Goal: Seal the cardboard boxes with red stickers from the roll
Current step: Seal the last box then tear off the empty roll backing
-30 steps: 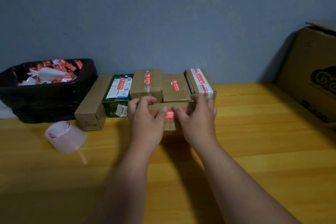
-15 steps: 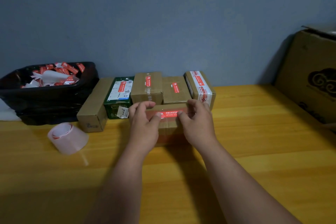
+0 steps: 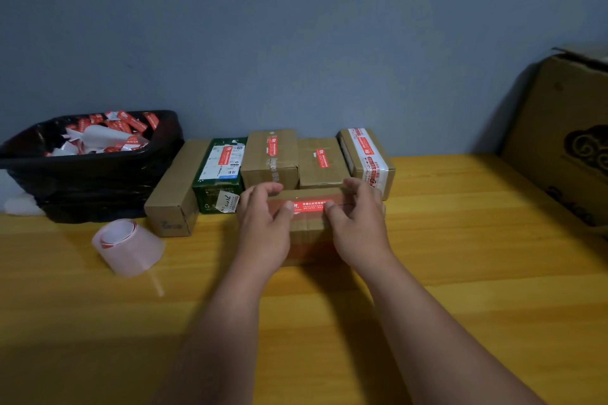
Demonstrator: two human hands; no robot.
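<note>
A small cardboard box stands on the wooden table in front of me, with a red sticker lying across its top. My left hand grips the box's left end, its thumb resting on the sticker's left end. My right hand grips the right end, thumb on the sticker's right end. The sticker roll lies on the table to the left, apart from both hands. Behind the held box stands a row of boxes, most with red stickers on top.
A black bin full of torn red and white sticker backings sits at the back left. A large open cardboard carton stands at the right edge. A blue-grey wall closes off the back of the table.
The box has been turned so its top with the red sticker faces up. My thumbs have slid apart along the sticker, which shows more of its length now.
</note>
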